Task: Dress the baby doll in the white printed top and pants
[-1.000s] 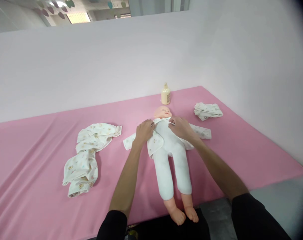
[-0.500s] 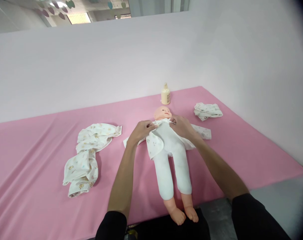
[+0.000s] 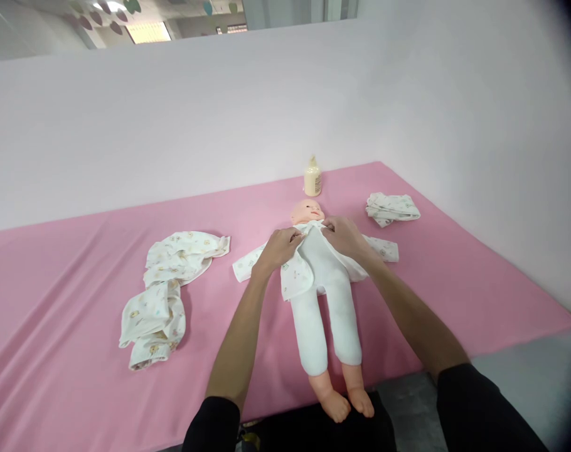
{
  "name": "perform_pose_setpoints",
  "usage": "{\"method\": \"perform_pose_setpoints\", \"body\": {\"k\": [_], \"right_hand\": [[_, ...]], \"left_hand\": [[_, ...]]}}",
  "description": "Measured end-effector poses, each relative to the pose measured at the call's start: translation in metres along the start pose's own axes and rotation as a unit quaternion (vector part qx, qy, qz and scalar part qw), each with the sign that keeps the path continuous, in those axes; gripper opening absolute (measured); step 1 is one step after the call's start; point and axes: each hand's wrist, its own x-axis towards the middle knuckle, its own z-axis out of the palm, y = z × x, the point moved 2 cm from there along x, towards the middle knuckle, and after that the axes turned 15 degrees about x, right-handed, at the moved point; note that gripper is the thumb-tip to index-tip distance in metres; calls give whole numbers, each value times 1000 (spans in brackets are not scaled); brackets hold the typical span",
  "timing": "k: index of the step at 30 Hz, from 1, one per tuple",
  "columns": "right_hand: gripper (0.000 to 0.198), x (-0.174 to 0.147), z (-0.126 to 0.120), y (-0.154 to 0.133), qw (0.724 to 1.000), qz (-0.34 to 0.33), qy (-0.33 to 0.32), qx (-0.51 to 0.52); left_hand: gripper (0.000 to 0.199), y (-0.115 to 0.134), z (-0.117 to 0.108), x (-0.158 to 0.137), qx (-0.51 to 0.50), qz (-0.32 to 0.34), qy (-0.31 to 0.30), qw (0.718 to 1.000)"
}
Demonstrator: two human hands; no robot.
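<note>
A baby doll [image 3: 324,270] with a white cloth body lies on its back, feet towards me. Its arms are in the sleeves of a white printed baby shirt [image 3: 296,279], whose front is parted over the chest. My left hand [image 3: 282,246] pinches the shirt's left front edge near the neck. Opposite it, my right hand [image 3: 341,235] has its fingers closed on the right front edge near the collar. The fingertips of both hands are partly hidden by the hands themselves.
Crumpled printed baby clothes [image 3: 160,307] lie to the left on the pink sheet [image 3: 78,326]. A folded printed cloth [image 3: 393,208] is at the back right. Behind the doll's head stands a pump bottle [image 3: 312,178], close to the white wall [image 3: 196,125].
My left hand has moved right, drawing the shirt's left front panel further over the doll's chest. The left sleeve now shows more fully. My right hand has barely shifted.
</note>
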Motion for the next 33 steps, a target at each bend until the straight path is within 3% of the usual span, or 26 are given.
{"method": "perform_pose_setpoints", "body": {"k": [6,11,19,25,33], "right_hand": [[30,-2,2,0,998,8,-6,60],[21,-2,14,3,993,6,-13,116],[22,1,25,5,987,-8,21,160],[23,1,25,5,984,-16,22,175],[23,0,32,8,980,-1,43,194]], "left_hand": [[32,2,2,2,16,6,29,999],[30,4,12,6,-1,-3,98,995],[26,14,28,6,-22,-3,164,986],[19,15,37,7,-117,-53,187,974],[31,17,44,7,-216,-81,192,954]]}}
